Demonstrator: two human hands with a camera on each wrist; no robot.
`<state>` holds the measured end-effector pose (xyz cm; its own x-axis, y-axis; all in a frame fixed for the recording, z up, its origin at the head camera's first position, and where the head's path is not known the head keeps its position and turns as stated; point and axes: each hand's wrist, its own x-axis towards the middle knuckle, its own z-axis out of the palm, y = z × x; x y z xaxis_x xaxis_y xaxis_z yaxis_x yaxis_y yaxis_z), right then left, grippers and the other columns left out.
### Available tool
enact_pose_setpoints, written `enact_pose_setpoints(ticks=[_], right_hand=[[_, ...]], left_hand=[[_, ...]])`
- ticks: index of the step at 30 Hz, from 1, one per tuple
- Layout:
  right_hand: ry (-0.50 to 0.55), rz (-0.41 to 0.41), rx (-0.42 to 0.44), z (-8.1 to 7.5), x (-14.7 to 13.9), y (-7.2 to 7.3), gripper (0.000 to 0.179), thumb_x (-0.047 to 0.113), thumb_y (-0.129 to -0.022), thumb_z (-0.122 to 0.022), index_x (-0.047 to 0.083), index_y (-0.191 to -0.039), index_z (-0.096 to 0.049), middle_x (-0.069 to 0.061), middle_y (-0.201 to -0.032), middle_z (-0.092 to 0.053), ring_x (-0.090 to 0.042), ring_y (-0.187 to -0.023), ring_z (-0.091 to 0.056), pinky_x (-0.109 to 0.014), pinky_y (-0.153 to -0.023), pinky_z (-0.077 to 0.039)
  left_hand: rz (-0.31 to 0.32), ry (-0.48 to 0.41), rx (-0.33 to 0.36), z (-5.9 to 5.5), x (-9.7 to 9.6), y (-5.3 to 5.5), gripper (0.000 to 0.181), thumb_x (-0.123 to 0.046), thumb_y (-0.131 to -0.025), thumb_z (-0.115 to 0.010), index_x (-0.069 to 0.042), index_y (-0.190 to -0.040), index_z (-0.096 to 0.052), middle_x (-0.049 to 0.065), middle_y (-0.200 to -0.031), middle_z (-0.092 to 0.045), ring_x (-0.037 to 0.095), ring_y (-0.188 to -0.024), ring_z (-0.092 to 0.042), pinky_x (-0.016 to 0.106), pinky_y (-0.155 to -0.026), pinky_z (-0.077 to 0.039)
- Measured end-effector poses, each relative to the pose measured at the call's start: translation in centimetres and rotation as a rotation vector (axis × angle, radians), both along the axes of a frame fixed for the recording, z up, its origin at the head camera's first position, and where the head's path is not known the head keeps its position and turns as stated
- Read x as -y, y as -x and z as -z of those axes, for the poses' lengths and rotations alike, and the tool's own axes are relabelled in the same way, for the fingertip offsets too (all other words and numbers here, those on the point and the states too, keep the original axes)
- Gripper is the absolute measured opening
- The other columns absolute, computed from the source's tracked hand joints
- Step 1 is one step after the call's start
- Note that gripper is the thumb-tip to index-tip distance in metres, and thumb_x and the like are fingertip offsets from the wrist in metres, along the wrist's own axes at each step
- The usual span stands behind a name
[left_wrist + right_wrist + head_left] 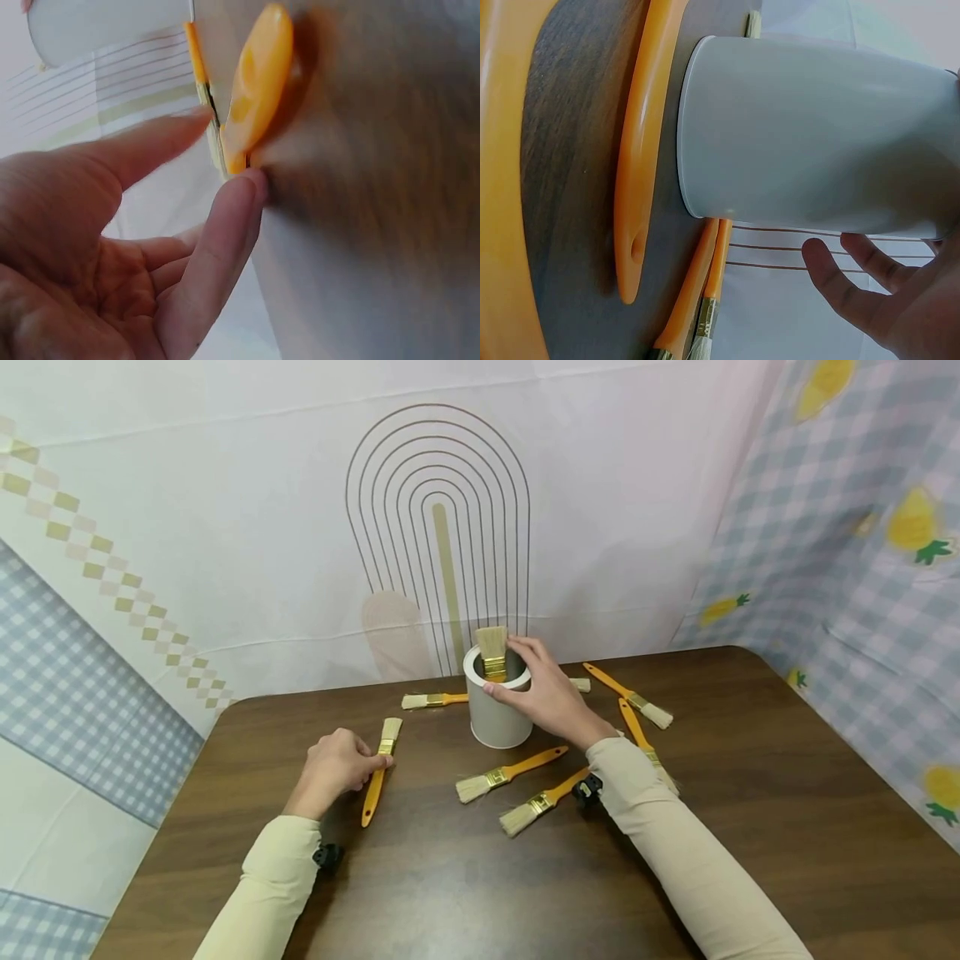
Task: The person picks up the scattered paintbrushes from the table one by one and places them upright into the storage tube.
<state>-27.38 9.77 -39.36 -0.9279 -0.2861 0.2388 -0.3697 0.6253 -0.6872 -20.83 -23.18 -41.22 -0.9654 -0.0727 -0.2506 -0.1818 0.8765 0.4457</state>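
A grey can [498,718] with a white rim stands upright near the back of the table. Inside it is a paintbrush [492,647], bristles up, its handle mostly hidden. My right hand [551,693] grips the can by the rim, thumb at the front and index finger at the far side; other fingers stand away from the wall in the right wrist view. To the left, my left hand [337,766] pinches another paintbrush [372,797] near its metal ferrule, thumb and finger on either side. This brush's bristles point away from me, its orange handle [259,75] towards me.
Two paintbrushes [474,787] [527,815] lie in front of the can. One paintbrush [426,701] lies behind it at left, and others [632,696] [637,727] lie at right. A patterned cloth wall [622,527] rises behind the wooden table [420,893].
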Motion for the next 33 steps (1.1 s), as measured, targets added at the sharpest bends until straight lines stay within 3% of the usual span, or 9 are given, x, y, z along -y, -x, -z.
enact_pose_setpoints(ticks=[5,9,16,21,26,33], right_hand=[[0.002,-0.006,0.006,0.1,0.1,0.0,0.096,0.070,-0.090,-0.070,0.023,-0.166,-0.034,-0.001,-0.168,-0.029,-0.031,-0.147,-0.042,-0.059,-0.113,-0.044],[0.001,-0.012,0.011,0.3,0.2,0.0,0.097,0.072,-0.090,-0.069,0.023,-0.166,-0.033,-0.001,-0.169,-0.028,-0.031,-0.149,-0.041,-0.059,-0.113,-0.044],[0.005,-0.004,0.004,0.3,-0.2,0.0,0.096,0.071,-0.090,-0.069,0.024,-0.166,-0.034,-0.001,-0.169,-0.028,-0.031,-0.148,-0.041,-0.059,-0.112,-0.044],[-0.003,-0.002,0.004,0.3,-0.1,0.1,0.096,0.071,-0.090,-0.069,0.024,-0.166,-0.034,-0.001,-0.169,-0.028,-0.031,-0.148,-0.042,-0.059,-0.111,-0.045],[-0.002,0.003,0.010,0.3,0.0,0.0,0.095,0.070,-0.091,-0.070,0.024,-0.166,-0.034,0.000,-0.169,-0.028,-0.030,-0.147,-0.043,-0.059,-0.111,-0.045],[-0.003,0.008,0.005,0.2,-0.1,-0.1,0.094,0.070,-0.091,-0.069,0.024,-0.165,-0.034,0.000,-0.169,-0.028,-0.031,-0.147,-0.043,-0.059,-0.111,-0.045]], left_hand=[[-0.029,-0.053,0.001,0.1,-0.3,0.1,0.029,-0.026,-0.090,-0.085,-0.002,-0.105,-0.078,0.010,-0.091,-0.077,0.012,-0.063,-0.072,0.043,-0.076,-0.062],[-0.054,-0.112,0.049,0.3,-0.1,0.1,0.024,-0.023,-0.090,-0.085,-0.003,-0.100,-0.077,0.012,-0.097,-0.076,0.013,-0.066,-0.073,0.039,-0.072,-0.062],[0.016,-0.464,0.142,1.2,-0.1,0.1,0.013,-0.006,-0.096,-0.074,0.005,-0.101,-0.070,0.012,-0.094,-0.072,0.016,-0.077,-0.071,0.032,-0.071,-0.064],[0.005,-0.591,0.123,0.8,-0.4,0.2,0.021,-0.006,-0.099,-0.072,0.008,-0.111,-0.060,0.014,-0.100,-0.072,0.016,-0.082,-0.070,0.035,-0.074,-0.064],[0.044,-0.676,0.010,-1.4,-0.9,0.4,0.022,-0.007,-0.100,-0.071,0.008,-0.112,-0.060,0.024,-0.110,-0.073,0.017,-0.085,-0.072,0.037,-0.078,-0.064],[0.083,-0.725,-0.184,-6.1,-2.1,0.7,0.040,-0.013,-0.100,-0.073,0.010,-0.129,-0.058,0.017,-0.114,-0.073,0.011,-0.091,-0.071,0.039,-0.087,-0.063]])
